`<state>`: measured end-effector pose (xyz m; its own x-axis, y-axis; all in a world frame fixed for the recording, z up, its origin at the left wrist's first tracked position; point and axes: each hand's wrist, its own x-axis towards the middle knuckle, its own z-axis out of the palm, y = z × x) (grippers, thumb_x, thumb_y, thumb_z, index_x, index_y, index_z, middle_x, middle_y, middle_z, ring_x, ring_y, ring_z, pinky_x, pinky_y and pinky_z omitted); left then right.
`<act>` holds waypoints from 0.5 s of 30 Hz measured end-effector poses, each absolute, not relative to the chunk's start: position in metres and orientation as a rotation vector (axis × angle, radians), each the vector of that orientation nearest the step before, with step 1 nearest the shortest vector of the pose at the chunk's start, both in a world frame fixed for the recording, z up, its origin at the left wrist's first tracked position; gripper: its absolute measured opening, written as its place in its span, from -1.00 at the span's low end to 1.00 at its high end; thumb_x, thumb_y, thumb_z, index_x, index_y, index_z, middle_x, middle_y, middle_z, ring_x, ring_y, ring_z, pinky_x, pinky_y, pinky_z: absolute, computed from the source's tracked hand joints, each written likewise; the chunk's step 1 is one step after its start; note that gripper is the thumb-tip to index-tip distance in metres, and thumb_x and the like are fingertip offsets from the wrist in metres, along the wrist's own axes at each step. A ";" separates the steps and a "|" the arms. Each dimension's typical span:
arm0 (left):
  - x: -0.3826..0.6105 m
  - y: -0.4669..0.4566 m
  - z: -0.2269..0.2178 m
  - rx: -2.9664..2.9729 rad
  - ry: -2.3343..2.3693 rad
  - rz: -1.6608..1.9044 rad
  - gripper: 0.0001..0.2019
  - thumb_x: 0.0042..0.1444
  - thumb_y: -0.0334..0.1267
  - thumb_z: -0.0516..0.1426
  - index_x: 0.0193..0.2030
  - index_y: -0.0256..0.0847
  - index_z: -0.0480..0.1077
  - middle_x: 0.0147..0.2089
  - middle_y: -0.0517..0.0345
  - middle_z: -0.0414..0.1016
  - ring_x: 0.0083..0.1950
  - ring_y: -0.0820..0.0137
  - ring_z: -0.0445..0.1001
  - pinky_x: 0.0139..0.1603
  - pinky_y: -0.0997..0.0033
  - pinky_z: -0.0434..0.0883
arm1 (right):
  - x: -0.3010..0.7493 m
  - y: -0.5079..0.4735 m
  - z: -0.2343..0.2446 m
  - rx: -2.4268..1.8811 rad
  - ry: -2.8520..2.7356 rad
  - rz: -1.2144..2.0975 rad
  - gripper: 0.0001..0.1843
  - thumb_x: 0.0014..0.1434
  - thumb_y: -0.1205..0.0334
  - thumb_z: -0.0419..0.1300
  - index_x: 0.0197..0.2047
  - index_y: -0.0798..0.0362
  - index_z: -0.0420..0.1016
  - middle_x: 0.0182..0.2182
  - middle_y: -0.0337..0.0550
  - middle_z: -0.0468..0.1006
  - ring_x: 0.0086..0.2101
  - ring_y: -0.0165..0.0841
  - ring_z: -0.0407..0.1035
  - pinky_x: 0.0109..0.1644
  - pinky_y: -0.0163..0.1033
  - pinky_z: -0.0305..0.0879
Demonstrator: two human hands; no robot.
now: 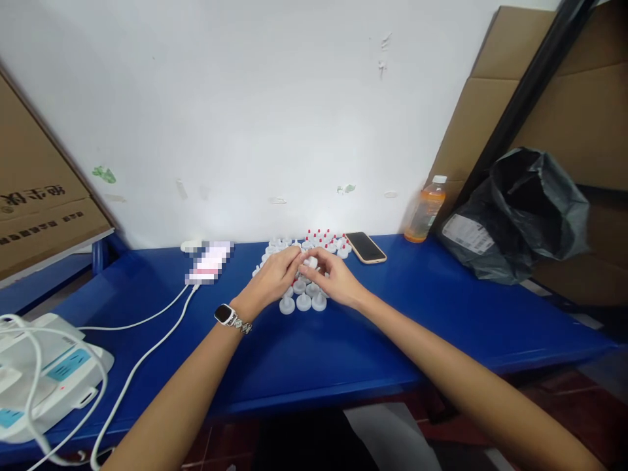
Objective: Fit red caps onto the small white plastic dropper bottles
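Observation:
My right hand (338, 280) pinches a white nozzle cap (310, 261) between thumb and fingers. Fingers pressed together, my left hand (277, 271) meets it at the cap's left side; what lies between those fingertips is hidden. Both hands hover over a cluster of white, round nozzle caps with pointed spouts. Several plain-tipped ones stand upright at the front, among them a cap (304, 301) just below the hands. Behind the right fingers are caps with small red tips (328, 234). The hands cover the middle of the cluster.
The blue tabletop (314, 366) meets a white wall. A phone (366, 248) lies right of the caps, near an orange drink bottle (426, 209) and a dark plastic bag (515, 216). At left, cables run by a blurred, lit phone (209, 263) and a power strip (53, 379).

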<state>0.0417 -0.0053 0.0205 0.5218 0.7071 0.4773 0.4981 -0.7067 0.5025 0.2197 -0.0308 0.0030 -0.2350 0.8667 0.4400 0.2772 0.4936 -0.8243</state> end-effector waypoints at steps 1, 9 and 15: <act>0.038 -0.006 0.020 2.407 0.998 1.022 -0.63 0.40 -0.03 -0.14 -0.39 -0.17 0.16 -0.42 0.22 0.28 -0.38 0.42 0.25 -0.30 0.38 0.19 | 0.214 -0.030 0.008 -0.969 -1.819 0.716 -0.63 0.25 -0.09 0.16 -0.05 0.00 0.45 -0.39 -0.26 0.48 -0.44 -0.41 0.31 -0.34 -0.29 0.26; 0.008 0.009 0.019 1.750 0.978 1.456 -0.52 0.36 0.10 -0.11 -0.51 -0.16 0.08 -0.55 0.30 0.04 -0.52 0.49 0.08 -0.44 0.42 0.14 | 0.189 -0.018 0.018 -0.904 -2.016 0.206 -0.77 0.34 0.09 0.07 -0.04 0.00 0.43 -0.24 -0.16 0.54 -0.30 -0.31 0.39 -0.08 -0.17 0.26; -0.008 0.009 0.007 2.358 1.255 0.952 -0.67 0.31 -0.04 0.01 -0.35 -0.16 0.41 -0.34 0.13 0.39 -0.27 0.32 0.33 -0.15 0.30 0.29 | 0.212 -0.015 0.002 -1.083 -1.792 0.167 -0.83 0.23 0.12 0.18 -0.17 -0.01 0.51 -0.18 -0.10 0.46 -0.11 -0.21 0.36 -0.04 -0.12 0.28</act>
<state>-0.0084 0.0090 0.0072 0.3974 0.8199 0.4120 0.6181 -0.5711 0.5402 0.2124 -0.0146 0.0019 -0.1049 0.7309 0.6743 0.5935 0.5901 -0.5473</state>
